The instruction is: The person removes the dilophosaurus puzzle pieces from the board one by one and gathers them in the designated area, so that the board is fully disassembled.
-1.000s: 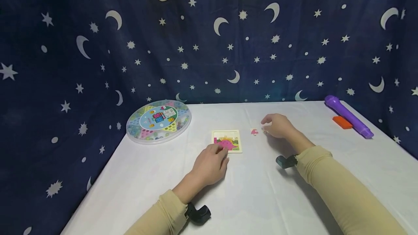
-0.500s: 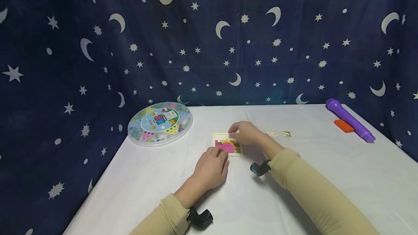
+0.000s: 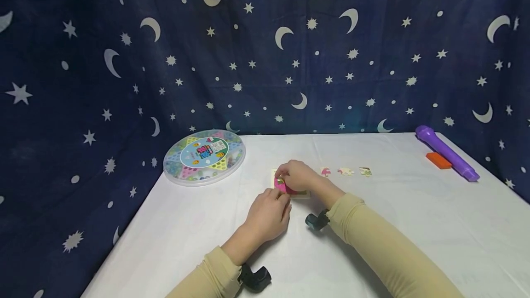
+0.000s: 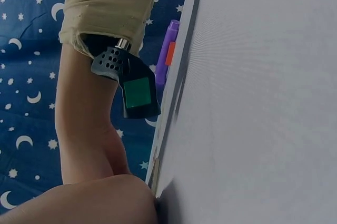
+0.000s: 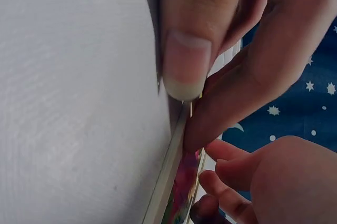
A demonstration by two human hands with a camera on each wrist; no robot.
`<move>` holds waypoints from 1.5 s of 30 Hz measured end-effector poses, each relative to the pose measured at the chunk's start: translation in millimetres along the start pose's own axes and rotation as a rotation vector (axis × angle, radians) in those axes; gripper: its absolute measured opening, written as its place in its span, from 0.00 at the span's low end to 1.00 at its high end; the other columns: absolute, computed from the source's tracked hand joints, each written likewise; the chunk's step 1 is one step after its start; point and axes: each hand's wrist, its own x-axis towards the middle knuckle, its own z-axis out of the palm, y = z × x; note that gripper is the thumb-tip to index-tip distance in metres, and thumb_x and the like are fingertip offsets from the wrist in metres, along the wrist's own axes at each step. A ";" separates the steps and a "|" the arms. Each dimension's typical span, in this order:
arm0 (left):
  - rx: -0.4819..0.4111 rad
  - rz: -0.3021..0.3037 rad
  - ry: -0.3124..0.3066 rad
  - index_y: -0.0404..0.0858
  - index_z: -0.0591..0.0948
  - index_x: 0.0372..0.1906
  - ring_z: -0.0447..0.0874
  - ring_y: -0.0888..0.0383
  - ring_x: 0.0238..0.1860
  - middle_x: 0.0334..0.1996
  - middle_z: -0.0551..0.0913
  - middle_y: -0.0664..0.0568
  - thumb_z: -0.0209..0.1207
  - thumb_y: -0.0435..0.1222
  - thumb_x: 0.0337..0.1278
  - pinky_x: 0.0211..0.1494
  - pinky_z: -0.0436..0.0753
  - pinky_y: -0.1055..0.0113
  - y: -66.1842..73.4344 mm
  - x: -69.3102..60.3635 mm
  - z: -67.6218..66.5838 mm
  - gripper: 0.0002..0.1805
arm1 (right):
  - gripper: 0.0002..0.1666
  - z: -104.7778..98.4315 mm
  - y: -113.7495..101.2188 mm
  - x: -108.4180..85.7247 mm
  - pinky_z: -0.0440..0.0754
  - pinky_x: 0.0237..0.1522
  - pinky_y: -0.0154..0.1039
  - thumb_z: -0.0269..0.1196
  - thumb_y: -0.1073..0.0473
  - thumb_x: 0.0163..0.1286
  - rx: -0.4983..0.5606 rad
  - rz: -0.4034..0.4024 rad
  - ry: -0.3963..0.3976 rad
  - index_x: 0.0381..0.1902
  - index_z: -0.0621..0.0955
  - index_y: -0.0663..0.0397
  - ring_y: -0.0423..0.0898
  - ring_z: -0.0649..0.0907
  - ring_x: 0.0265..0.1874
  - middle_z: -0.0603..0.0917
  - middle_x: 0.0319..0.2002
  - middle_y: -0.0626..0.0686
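A small jigsaw tray (image 3: 305,195) with a pale frame and a pink picture lies mid-table, partly covered by both hands. My left hand (image 3: 267,215) rests its fingertips on the tray's near left part. Over the tray's upper left my right hand (image 3: 299,177) pinches a small puzzle piece (image 3: 280,181), mostly hidden by the fingers. In the right wrist view the right thumb (image 5: 187,66) and a finger close together at the tray's rim (image 5: 166,187). Right of the tray lie a pink piece (image 3: 325,172), a cream piece (image 3: 345,172) and a green-brown piece (image 3: 365,172).
A round, clear-lidded game box (image 3: 204,157) with coloured marbles sits at the back left. At the far right lie a purple microphone-shaped toy (image 3: 447,153) and an orange block (image 3: 439,160). A dark star-and-moon curtain (image 3: 265,59) hangs behind the white table.
My right hand has moved left from beside the loose pieces to the tray's upper left. Those pieces are uncovered now. My left hand stays at the tray's near side.
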 end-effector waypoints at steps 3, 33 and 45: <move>0.002 0.002 0.003 0.41 0.86 0.47 0.80 0.52 0.42 0.40 0.81 0.50 0.57 0.43 0.72 0.46 0.80 0.57 0.1 -0.8 0.9 0.12 | 0.16 1.0 0.0 1.6 0.73 0.66 0.55 0.56 0.66 0.73 -0.005 0.001 -0.001 0.46 0.89 0.48 0.53 0.82 0.53 0.88 0.48 0.54; -0.044 -0.005 0.003 0.40 0.84 0.47 0.84 0.51 0.43 0.42 0.81 0.50 0.57 0.42 0.71 0.50 0.81 0.55 0.0 -1.4 0.8 0.12 | 0.04 -6.0 -4.5 -1.3 0.79 0.58 0.51 0.68 0.59 0.70 0.061 0.025 -0.044 0.42 0.84 0.47 0.48 0.82 0.45 0.86 0.41 0.49; -0.053 -0.022 0.009 0.41 0.85 0.47 0.84 0.50 0.43 0.42 0.81 0.49 0.58 0.43 0.70 0.49 0.81 0.53 -0.5 -1.3 1.6 0.12 | 0.09 -27.4 30.9 -21.7 0.80 0.49 0.49 0.62 0.56 0.76 0.221 0.055 0.021 0.48 0.86 0.49 0.48 0.82 0.43 0.86 0.43 0.48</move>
